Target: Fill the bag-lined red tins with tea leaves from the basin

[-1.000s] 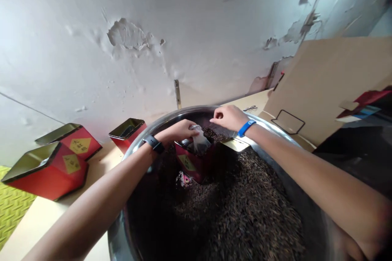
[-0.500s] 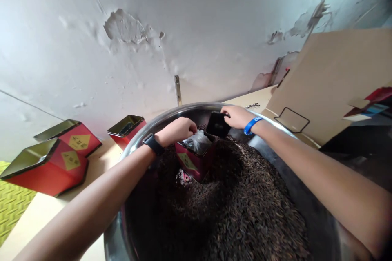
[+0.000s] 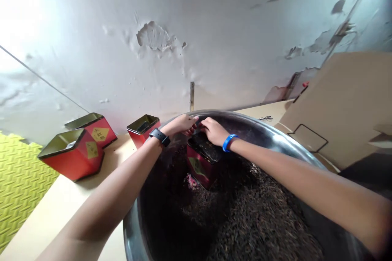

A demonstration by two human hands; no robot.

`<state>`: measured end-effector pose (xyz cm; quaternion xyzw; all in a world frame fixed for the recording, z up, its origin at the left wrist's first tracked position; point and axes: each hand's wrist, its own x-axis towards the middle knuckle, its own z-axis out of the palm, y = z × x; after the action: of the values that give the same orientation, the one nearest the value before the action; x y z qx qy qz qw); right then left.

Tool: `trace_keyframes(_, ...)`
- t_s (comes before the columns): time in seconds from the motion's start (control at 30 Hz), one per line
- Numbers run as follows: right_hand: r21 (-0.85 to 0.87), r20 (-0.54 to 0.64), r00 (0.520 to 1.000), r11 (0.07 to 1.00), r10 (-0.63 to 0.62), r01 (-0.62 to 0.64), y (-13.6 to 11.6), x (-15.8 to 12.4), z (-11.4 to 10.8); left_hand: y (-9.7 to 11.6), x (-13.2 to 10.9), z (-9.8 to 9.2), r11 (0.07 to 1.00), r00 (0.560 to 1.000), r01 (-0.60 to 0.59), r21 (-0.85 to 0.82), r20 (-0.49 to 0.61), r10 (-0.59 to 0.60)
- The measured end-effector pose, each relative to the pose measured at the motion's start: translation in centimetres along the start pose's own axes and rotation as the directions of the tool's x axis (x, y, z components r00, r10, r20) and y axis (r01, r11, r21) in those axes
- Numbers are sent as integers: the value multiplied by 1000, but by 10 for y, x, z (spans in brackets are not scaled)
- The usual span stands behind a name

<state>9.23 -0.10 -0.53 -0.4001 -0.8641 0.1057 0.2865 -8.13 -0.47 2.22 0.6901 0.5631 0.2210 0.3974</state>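
Observation:
A red tin [image 3: 200,169] with a yellow diamond label stands tilted in a large metal basin [image 3: 260,121], among dark loose tea leaves [image 3: 263,220]. A black lid [image 3: 203,147] lies over the tin's mouth and hides what is inside. My right hand [image 3: 214,131], with a blue wristband, has bent fingers closed on the lid's back edge. My left hand [image 3: 183,124], with a black watch, is at the lid's back left corner, thumb apart from its curled fingers; whether it touches the lid is unclear. Something pink and white [image 3: 192,181] shows beneath the tin.
Left of the basin, several open red tins, one at the front [image 3: 75,155] and one near the rim [image 3: 142,130], stand on a pale tabletop [image 3: 39,228]. A cardboard box [image 3: 352,102] is at right, with thin dark wire [image 3: 266,118] beside it. A peeling wall rises behind.
My right hand has brought the lid left onto the tin, covering the clear plastic bag. My left hand has let go of the bag and moved to the back corner. The view has shifted left.

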Motion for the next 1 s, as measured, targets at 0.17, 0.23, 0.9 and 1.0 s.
trace_keyframes(0.17, -54, 26, 1000, 998, 16, -14, -3, 6, 28, -4, -5, -10, 991, 957, -32, 130, 291, -7)
trace_keyframes(0.23, -73, 13, 1000, 997, 3, -2, -6, 6, 30, -10, -4, -12, 994, 925, 4, 109, 378, -45)
trace_keyframes(0.9, 846, 64, 997, 528, 50, -81, -87, -6, -41, -35, 9, -20, 997, 867, 76, 7, 493, -70)
trace_keyframes(1.0, 875, 25, 998, 481, 61, -51, -75, 3, -31, -34, 9, -21, 995, 831, 26, 101, 551, -78)
